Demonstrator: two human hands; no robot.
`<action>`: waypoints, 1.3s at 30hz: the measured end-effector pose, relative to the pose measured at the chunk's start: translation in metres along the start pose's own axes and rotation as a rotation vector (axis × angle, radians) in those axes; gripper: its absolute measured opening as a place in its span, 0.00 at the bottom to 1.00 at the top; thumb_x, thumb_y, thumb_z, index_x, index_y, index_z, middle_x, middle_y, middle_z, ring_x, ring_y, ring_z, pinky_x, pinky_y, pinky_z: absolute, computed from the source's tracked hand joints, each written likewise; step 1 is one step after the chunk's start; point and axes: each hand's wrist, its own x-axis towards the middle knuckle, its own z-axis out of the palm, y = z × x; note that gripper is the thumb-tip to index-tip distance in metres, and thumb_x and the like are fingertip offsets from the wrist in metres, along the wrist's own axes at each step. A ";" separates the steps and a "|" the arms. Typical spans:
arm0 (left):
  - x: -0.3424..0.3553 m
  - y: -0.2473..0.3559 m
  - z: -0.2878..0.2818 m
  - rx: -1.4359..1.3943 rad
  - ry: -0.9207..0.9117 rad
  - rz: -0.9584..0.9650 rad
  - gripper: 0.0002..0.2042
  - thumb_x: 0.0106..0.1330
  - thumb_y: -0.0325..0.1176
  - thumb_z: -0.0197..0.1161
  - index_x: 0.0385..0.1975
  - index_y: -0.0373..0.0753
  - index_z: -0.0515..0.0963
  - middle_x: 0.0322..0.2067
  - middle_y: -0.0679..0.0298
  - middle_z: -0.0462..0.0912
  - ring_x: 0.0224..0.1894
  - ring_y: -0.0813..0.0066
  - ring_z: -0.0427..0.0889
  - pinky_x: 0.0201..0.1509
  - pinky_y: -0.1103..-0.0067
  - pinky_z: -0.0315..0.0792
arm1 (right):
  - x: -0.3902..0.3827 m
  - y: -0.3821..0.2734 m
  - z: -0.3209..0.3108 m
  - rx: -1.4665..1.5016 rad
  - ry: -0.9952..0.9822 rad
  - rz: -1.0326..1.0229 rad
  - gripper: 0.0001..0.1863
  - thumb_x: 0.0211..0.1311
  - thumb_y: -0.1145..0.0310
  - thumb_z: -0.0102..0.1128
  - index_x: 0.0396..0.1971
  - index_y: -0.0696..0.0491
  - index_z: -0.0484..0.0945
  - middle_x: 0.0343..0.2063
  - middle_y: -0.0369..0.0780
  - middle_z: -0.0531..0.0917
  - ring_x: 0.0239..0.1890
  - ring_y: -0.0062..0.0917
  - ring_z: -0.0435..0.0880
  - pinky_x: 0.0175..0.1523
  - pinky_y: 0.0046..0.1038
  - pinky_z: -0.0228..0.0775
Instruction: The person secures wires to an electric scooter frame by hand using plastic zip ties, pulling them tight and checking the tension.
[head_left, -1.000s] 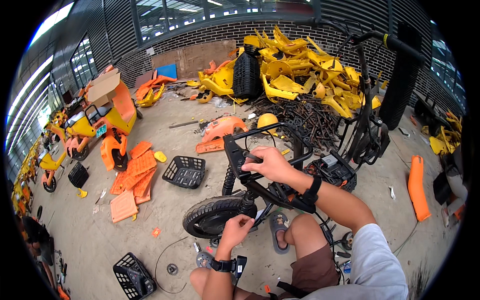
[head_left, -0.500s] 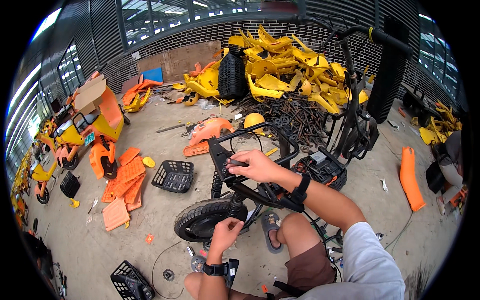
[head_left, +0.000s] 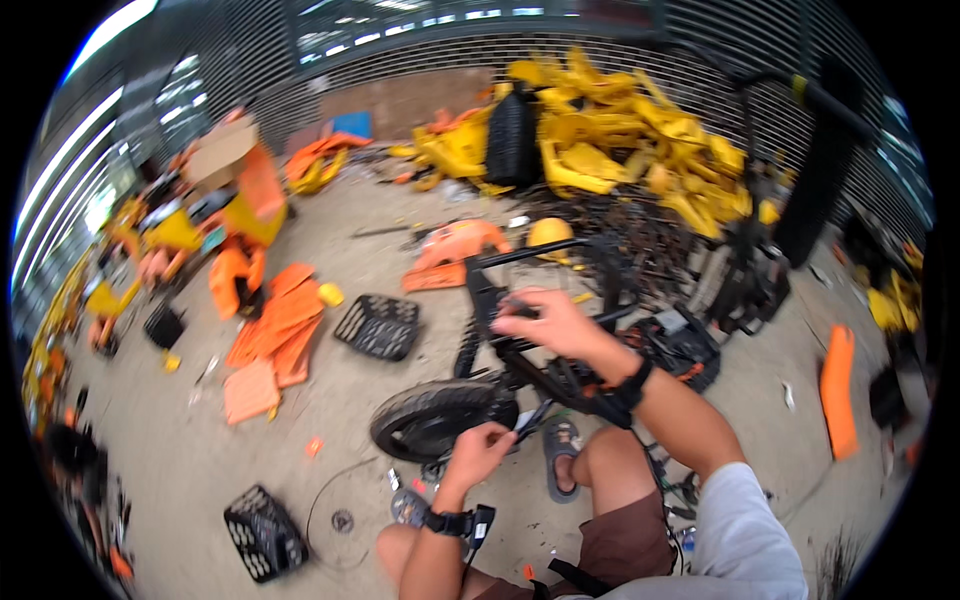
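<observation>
A black scooter frame (head_left: 490,300) stands before me, blurred, with a shock absorber (head_left: 467,345) and a thick-treaded rear wheel (head_left: 440,418) below it. At the upper rear of the frame my right hand (head_left: 560,322) is closed, pinching a short dark rod-like piece (head_left: 520,309) between thumb and fingers. What kind of piece it is does not show. Lower down, my left hand (head_left: 478,458) is beside the wheel's near side, thumb and fingertips pressed together. Whatever they may hold is too small and smeared to make out. Both wrists wear black straps.
Black plastic baskets lie on the floor, one beyond the wheel (head_left: 378,327), another near left (head_left: 265,534). Orange panels (head_left: 285,330) lie left, with scooters (head_left: 240,210) behind. Yellow body parts (head_left: 620,130) and dark metal scraps (head_left: 640,240) are piled by the wall. A person (head_left: 895,395) is at far right.
The view has swung left, so the whole scene sits further right and is blurred. My right hand remains at the frame's upper rear with the dark piece; my left hand remains by the wheel.
</observation>
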 end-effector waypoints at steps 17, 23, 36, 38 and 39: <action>-0.013 -0.021 0.009 0.013 -0.033 0.066 0.12 0.61 0.38 0.66 0.30 0.32 0.81 0.26 0.53 0.84 0.31 0.59 0.83 0.36 0.68 0.75 | -0.005 -0.006 -0.005 0.100 -0.065 0.165 0.09 0.60 0.75 0.63 0.38 0.65 0.81 0.38 0.37 0.83 0.40 0.19 0.78 0.48 0.23 0.69; -0.007 -0.021 0.015 -0.040 -0.150 0.053 0.12 0.63 0.36 0.65 0.32 0.31 0.81 0.26 0.57 0.84 0.30 0.69 0.82 0.37 0.73 0.75 | -0.006 -0.004 -0.002 0.041 -0.048 0.095 0.08 0.60 0.76 0.62 0.38 0.64 0.81 0.32 0.36 0.79 0.36 0.18 0.75 0.44 0.22 0.65; -0.006 -0.018 0.014 0.018 -0.123 0.037 0.13 0.63 0.39 0.65 0.35 0.32 0.82 0.29 0.53 0.84 0.32 0.62 0.83 0.39 0.70 0.75 | -0.008 -0.004 0.000 0.064 0.011 0.102 0.06 0.55 0.74 0.67 0.30 0.61 0.81 0.26 0.34 0.76 0.31 0.16 0.71 0.38 0.22 0.61; -0.007 -0.020 0.016 0.020 -0.131 0.044 0.13 0.64 0.39 0.64 0.35 0.32 0.82 0.28 0.53 0.84 0.31 0.61 0.83 0.38 0.69 0.75 | -0.010 -0.005 -0.003 0.097 0.024 0.131 0.08 0.53 0.73 0.69 0.27 0.62 0.80 0.25 0.34 0.76 0.31 0.16 0.71 0.37 0.21 0.61; -0.007 -0.020 0.017 0.021 -0.138 0.049 0.14 0.64 0.39 0.64 0.35 0.32 0.82 0.28 0.53 0.84 0.31 0.61 0.83 0.38 0.69 0.75 | -0.009 -0.008 -0.003 0.049 0.031 0.115 0.09 0.53 0.72 0.69 0.26 0.62 0.80 0.24 0.34 0.75 0.30 0.16 0.71 0.37 0.21 0.61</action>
